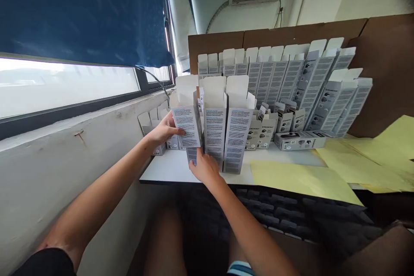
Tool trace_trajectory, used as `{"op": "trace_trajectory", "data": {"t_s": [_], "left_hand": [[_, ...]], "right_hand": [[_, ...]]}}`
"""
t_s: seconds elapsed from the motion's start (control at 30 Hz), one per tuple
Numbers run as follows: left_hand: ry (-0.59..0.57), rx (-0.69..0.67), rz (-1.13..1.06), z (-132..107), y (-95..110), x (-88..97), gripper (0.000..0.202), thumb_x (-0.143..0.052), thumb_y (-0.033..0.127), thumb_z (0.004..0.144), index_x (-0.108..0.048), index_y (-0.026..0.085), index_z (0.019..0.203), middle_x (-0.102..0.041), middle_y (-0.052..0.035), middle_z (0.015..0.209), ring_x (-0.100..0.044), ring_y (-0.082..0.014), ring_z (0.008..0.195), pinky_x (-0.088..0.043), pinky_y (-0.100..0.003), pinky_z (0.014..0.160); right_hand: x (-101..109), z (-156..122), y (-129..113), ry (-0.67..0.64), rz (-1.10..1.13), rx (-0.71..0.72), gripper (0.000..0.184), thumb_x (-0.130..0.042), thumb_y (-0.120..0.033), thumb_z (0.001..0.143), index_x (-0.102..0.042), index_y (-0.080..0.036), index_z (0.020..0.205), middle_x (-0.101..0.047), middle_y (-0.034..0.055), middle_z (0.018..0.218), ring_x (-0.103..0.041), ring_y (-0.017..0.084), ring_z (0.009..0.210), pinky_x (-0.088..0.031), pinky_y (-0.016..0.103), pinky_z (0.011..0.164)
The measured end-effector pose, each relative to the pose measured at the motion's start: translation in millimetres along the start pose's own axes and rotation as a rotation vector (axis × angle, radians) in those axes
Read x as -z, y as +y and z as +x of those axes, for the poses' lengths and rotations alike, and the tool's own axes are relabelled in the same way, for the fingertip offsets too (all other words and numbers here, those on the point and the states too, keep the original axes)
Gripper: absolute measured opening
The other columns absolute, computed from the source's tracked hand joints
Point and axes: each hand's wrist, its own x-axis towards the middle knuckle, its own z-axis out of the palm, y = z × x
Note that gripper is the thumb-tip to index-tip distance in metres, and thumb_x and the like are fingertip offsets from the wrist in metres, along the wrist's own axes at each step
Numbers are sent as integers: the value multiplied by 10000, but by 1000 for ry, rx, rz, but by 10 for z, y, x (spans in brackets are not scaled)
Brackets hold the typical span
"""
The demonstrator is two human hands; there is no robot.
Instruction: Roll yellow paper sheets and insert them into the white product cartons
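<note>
My left hand is closed on the left edge of a tall grey-and-white carton with its top flap standing open. My right hand grips the bottom of the same cluster of cartons, fingers curled under it. Two more upright open cartons stand right beside it on the white table. All have small printed text on their faces.
Rows of folded cartons lean against brown cardboard at the back. One carton lies flat. Yellow sheets cover the table's right side. A wall and window ledge run along the left, and a dark crate sits below the table edge.
</note>
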Motion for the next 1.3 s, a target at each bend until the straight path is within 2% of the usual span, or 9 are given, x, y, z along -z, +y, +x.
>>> {"op": "trace_trajectory", "data": {"t_s": [0.1, 0.23, 0.4, 0.57, 0.77, 0.93, 1.1, 1.3], "left_hand": [[-9, -3, 6, 28, -10, 8, 628, -863, 72, 582, -535, 179, 1108, -799, -84, 1030, -773, -281, 899, -614, -343, 739], [-7, -7, 33, 64, -23, 20, 690, -867, 85, 578, -505, 190, 1156, -771, -103, 1131, -740, -305, 1035, -612, -364, 799], [15, -23, 59, 98, -93, 65, 680, -874, 129, 602, -495, 195, 1163, -764, -88, 1120, -736, -282, 1027, -603, -345, 804], [-3, -13, 85, 119, -173, 131, 666, -879, 159, 620, -499, 202, 1165, -770, -67, 1070, -738, -270, 995, -599, -360, 816], [-42, 33, 140, 207, -182, 169, 677, -876, 151, 630, -526, 216, 1206, -740, -81, 1162, -698, -294, 1107, -588, -381, 870], [-78, 45, 172, 261, -163, 173, 705, -893, 181, 626, -549, 214, 1241, -708, -113, 1236, -677, -322, 1154, -588, -401, 894], [-53, 20, 143, 212, -236, 146, 756, -912, 225, 628, -552, 208, 1293, -699, -135, 1278, -670, -326, 1182, -561, -436, 972], [-22, 12, 136, 205, -314, 127, 738, -917, 223, 629, -586, 212, 1289, -675, -133, 1342, -624, -343, 1258, -525, -460, 1039]], "right_hand": [[-98, -39, 48, 54, 43, 22, 681, -532, -298, 918, -292, -156, 1539, -764, 129, 1031, -735, 288, 885, -530, 373, 759], [-201, -91, 148, 100, 103, 74, 783, -514, -231, 914, -150, -217, 1607, -740, 88, 1050, -711, 241, 829, -521, 349, 742], [-224, -101, 248, 116, 192, 140, 771, -516, -213, 900, -205, -227, 1605, -719, 69, 1021, -673, 212, 795, -518, 330, 739], [-339, -149, 310, 185, 327, 238, 683, -501, -175, 875, -358, -241, 1539, -693, 54, 1040, -645, 185, 817, -512, 304, 747], [-536, -303, 383, 188, 483, 266, 704, -532, -165, 842, -350, -205, 1520, -656, 21, 968, -585, 147, 714, -519, 298, 753], [-726, -638, 469, 218, 642, 255, 615, -497, -173, 866, -388, -208, 1470, -634, 2, 897, -576, 144, 712, -516, 300, 771], [-916, -1116, 476, 142, 789, 222, 628, -504, -157, 866, -383, -272, 1472, -624, -15, 891, -560, 130, 678, -503, 272, 699], [-1378, -1668, 562, 18, 957, 43, 614, -496, -177, 898, -373, -313, 1484, -611, -17, 891, -576, 139, 707, -497, 271, 681]]}}
